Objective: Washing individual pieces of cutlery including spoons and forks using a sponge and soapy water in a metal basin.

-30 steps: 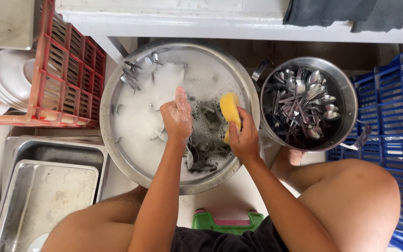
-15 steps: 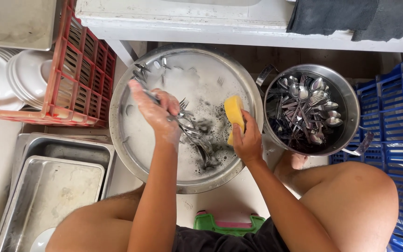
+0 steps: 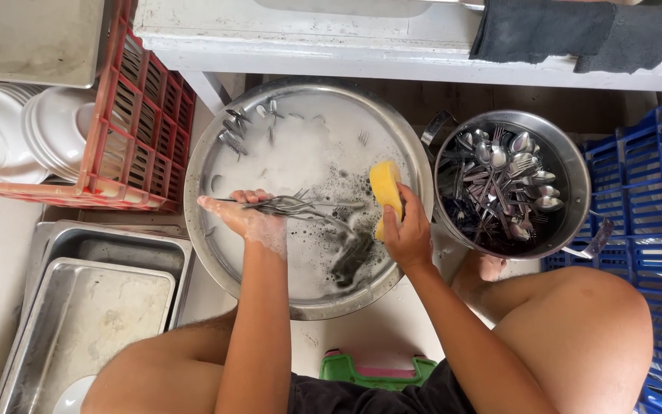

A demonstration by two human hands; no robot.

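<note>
My left hand [image 3: 250,221] grips a bundle of forks [image 3: 289,205] over the soapy basin [image 3: 216,165], fingers [image 3: 220,208] closed around the handles, tines pointing toward my right. My right hand [image 3: 406,234] clamps the yellow sponge [image 3: 385,192] upright, just off the fork tips. Basin rim sits near my left fingertips; open suds lie beyond both. Past my right knuckles, the pot of cutlery [image 3: 511,184] almost touches the basin. Red crate [image 3: 143,115] is left of the rim.

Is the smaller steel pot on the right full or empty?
Partly full. The steel pot holds a loose pile of spoons and forks over its bottom, well below the rim; whether it also holds water cannot be told.
</note>
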